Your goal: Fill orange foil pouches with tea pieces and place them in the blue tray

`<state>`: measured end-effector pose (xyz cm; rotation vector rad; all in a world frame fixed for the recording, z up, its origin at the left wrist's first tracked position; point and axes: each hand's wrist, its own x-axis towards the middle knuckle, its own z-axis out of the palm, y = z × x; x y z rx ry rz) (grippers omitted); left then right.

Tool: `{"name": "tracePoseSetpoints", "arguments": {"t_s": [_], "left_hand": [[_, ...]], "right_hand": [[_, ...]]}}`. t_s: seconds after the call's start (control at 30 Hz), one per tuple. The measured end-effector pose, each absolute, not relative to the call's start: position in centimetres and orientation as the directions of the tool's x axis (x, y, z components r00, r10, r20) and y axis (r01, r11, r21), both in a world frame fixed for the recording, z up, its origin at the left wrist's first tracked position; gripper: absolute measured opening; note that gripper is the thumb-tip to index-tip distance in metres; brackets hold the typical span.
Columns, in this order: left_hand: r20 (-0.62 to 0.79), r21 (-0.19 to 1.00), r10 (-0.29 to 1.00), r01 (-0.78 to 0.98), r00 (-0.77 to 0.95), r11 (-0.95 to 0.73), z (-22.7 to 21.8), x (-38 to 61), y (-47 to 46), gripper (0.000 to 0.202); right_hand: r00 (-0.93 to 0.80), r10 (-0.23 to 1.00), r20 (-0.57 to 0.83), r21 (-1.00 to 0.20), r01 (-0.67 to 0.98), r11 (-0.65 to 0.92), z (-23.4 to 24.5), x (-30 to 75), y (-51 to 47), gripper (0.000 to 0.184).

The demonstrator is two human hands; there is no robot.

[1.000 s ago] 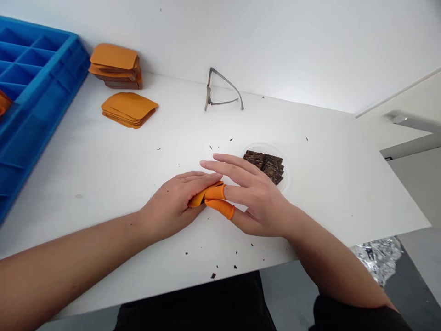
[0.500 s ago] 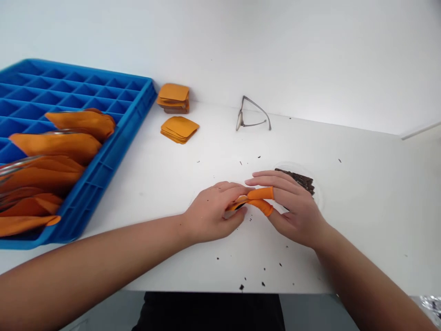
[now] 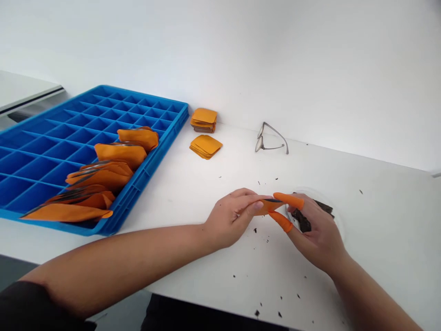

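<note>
My left hand (image 3: pixel 231 216) pinches an orange packet (image 3: pixel 266 208) over the counter (image 3: pixel 206 271), toward its front edge. My half-open right hand (image 3: pixel 319 232) meets it, grip unclear; a loose pinch could drop it.

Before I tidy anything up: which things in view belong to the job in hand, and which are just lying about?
Likely part of the job:
orange packet in the left hand
orange finger cots on the right hand
dark brown slabs on clear dish
stacked orange packets
blue divided tray

Likely just lying about:
eyeglasses
loose dark crumbs
</note>
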<state>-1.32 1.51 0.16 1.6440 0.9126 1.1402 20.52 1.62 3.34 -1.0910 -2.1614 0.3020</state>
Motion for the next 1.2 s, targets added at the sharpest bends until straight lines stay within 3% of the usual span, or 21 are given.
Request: {"name": "tracePoseSetpoints", "arguments": {"t_s": [0.17,0.3,0.57,0.7,0.83,0.97,1.2], "left_hand": [[0.316,0.939,0.910,0.047,0.269,-0.341,-0.2,-1.1,1.4,0.033],[0.278,0.956,0.931,0.031,0.237,-0.293,-0.1,-0.9,1.4,0.028],[0.163,0.971,0.951,0.127,0.261,-0.201,0.2,-1.1,1.6,0.030],[0.163,0.977,0.952,0.095,0.260,-0.193,0.0,-1.1,1.6,0.034],[0.129,0.968,0.952,0.175,0.278,-0.182,-0.1,-1.1,1.5,0.028],[0.070,0.955,0.951,0.257,0.300,-0.152,0.0,-1.4,1.3,0.045],[0.117,0.920,0.917,0.306,0.380,-0.244,-0.3,-1.2,1.3,0.027]], "right_hand": [[-0.352,0.832,0.430,-0.585,0.593,0.553,3.8,20.1,1.6,0.013],[-0.317,0.849,0.422,-0.656,0.540,0.527,3.8,19.9,1.3,0.009],[0.038,0.946,0.321,-0.893,0.345,0.290,4.3,19.0,0.2,0.014],[0.035,0.973,0.227,-0.917,0.346,0.201,4.3,18.8,0.3,0.023],[0.045,0.968,0.246,-0.895,0.394,0.209,4.8,18.8,0.3,0.012],[0.130,0.948,0.291,-0.902,0.367,0.227,6.9,18.5,1.5,0.017],[-0.152,0.942,0.299,-0.872,0.357,0.335,11.9,10.7,7.8,0.018]]}}
